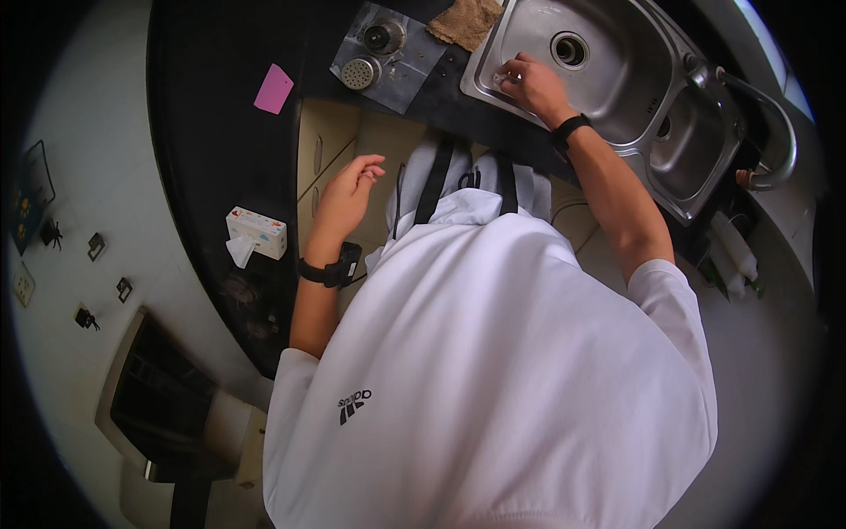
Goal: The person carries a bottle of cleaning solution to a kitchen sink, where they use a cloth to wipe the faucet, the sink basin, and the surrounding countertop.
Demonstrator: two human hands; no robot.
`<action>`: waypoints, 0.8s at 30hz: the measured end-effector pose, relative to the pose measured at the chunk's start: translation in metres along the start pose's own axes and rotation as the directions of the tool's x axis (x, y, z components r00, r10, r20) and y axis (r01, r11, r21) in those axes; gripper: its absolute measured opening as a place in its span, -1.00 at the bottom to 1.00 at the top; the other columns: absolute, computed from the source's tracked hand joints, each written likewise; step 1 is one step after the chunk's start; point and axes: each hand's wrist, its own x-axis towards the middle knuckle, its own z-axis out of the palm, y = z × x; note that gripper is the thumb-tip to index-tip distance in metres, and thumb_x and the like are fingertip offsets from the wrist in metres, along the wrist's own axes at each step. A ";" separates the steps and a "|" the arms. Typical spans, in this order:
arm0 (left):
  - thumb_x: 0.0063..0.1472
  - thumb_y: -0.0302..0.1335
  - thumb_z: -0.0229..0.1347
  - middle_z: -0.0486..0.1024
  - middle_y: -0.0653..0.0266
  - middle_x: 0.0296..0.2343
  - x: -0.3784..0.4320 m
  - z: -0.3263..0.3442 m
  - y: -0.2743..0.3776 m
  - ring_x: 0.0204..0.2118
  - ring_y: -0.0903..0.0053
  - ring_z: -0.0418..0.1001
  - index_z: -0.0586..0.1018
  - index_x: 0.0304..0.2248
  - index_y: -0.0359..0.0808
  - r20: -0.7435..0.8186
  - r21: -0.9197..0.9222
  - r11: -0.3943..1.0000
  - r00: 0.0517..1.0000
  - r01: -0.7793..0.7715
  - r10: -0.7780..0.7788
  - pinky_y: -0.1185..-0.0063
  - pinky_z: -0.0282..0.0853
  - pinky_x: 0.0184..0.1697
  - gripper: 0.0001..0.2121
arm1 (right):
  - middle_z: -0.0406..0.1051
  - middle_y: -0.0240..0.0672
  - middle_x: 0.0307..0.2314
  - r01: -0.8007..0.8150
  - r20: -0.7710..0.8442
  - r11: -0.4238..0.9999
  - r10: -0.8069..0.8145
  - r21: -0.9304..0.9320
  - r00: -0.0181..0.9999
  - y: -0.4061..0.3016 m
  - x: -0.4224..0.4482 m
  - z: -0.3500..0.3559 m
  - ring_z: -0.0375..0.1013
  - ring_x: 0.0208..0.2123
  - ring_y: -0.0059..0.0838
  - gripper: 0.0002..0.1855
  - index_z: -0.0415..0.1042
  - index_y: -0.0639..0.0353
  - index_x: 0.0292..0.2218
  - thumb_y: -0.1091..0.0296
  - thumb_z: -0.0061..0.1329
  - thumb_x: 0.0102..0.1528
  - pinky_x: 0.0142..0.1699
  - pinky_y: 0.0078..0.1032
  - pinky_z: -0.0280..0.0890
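Note:
My right hand (pixel 538 89) is over the near-left rim of the stainless steel sink (pixel 611 79). Its fingers are closed on a small whitish crumpled piece (pixel 500 79), probably tissue, mostly hidden by the fingers. The round drain (pixel 570 50) lies just beyond that hand. My left hand (pixel 350 192) hangs in the air in front of the cabinet, loosely curved, with nothing visible in it. On the counter, a grey sheet (pixel 413 73) carries a shaker's perforated metal lid (pixel 361 73) and a glass jar (pixel 384 36) beside it. Small crumbs lie on the sheet.
A brown cloth (pixel 464 24) lies against the sink's left side. On the black counter (pixel 218 119) are a pink card (pixel 273 89) and a tissue box (pixel 258 231). The curved faucet (pixel 786 132) rises at the right, near a smaller basin (pixel 694 139). White bottles (pixel 733 254) stand below it.

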 end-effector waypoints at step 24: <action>0.43 -0.53 -0.08 0.61 0.20 -0.21 0.067 0.000 0.014 -0.15 0.53 0.53 0.53 0.05 -0.38 0.185 0.162 0.982 0.981 -0.094 0.064 0.57 0.41 -0.01 -0.71 | 0.52 -0.31 -0.20 -0.462 -0.204 0.881 0.473 0.099 0.857 -0.023 -0.060 0.027 0.54 -0.15 -0.09 -0.73 0.62 0.03 -0.17 0.19 0.16 0.09 -0.08 -0.18 0.43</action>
